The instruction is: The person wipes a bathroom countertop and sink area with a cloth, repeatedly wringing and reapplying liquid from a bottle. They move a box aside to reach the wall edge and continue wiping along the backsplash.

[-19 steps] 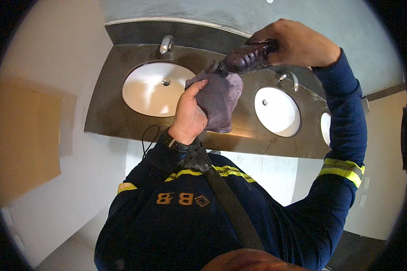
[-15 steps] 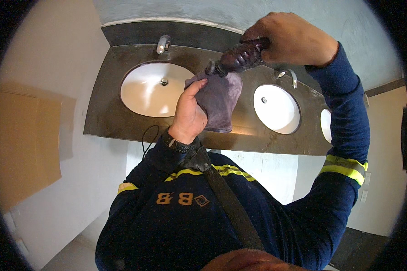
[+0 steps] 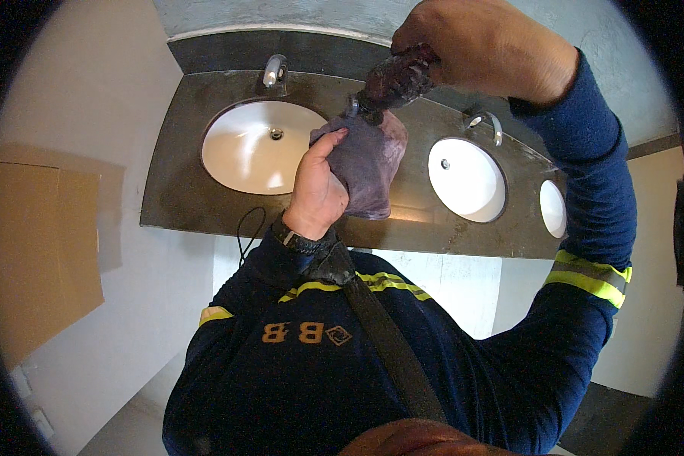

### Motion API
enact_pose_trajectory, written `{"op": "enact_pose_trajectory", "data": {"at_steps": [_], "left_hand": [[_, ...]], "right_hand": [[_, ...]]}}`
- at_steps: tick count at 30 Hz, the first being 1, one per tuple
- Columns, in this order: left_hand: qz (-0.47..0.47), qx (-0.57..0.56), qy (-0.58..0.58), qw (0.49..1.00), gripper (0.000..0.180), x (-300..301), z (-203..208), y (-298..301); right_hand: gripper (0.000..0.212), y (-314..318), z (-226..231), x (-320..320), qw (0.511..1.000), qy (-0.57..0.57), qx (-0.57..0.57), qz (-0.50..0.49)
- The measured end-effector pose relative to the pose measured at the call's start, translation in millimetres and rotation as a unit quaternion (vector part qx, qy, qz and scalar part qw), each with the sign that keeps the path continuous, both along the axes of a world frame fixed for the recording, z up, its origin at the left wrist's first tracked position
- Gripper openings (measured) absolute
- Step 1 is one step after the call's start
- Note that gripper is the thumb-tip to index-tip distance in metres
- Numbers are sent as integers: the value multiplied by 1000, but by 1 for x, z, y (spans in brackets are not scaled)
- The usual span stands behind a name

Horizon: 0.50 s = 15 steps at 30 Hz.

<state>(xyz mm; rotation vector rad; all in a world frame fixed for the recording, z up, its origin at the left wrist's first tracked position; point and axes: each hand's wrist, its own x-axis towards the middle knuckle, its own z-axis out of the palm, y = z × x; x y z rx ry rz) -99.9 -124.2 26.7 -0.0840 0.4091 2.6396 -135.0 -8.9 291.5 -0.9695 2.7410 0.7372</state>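
Note:
A folded greyish-purple cloth [image 3: 361, 167] lies across my left hand [image 3: 318, 190], whose thumb presses on its near-left edge. Up and to the right, my right hand [image 3: 485, 49] grips the base end of a dark, ribbed bottle [image 3: 400, 80]. The bottle tilts down to the left, its neck at the cloth's far edge. I cannot tell whether the neck touches the cloth or whether anything comes out. My left fingers are hidden under the cloth.
Below my hands runs a dark countertop [image 3: 173, 171] with a large oval sink [image 3: 235, 144] left, a second sink [image 3: 463, 190] right and a third sink [image 3: 552, 209] farther right. Chrome faucets [image 3: 275, 71] stand behind. Brown cardboard [image 3: 53, 243] is on the left wall.
My right hand has risen a little toward the upper edge, and the bottle has moved up and left with it. The left hand and cloth have stayed almost still.

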Motion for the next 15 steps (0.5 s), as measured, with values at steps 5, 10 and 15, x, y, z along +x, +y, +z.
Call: {"op": "enact_pose_trajectory", "data": {"at_steps": [5, 10, 15], "left_hand": [[11, -17, -4, 1000, 30, 0, -3, 0], [26, -15, -6, 1000, 29, -1, -8, 0], [42, -9, -12, 999, 28, 3, -5, -2]], "right_hand": [[14, 5, 1, -2, 1000, -11, 0, -10], [38, 36, -30, -18, 994, 11, -98, 40], [53, 127, -87, -34, 943, -106, -317, 4]]}}
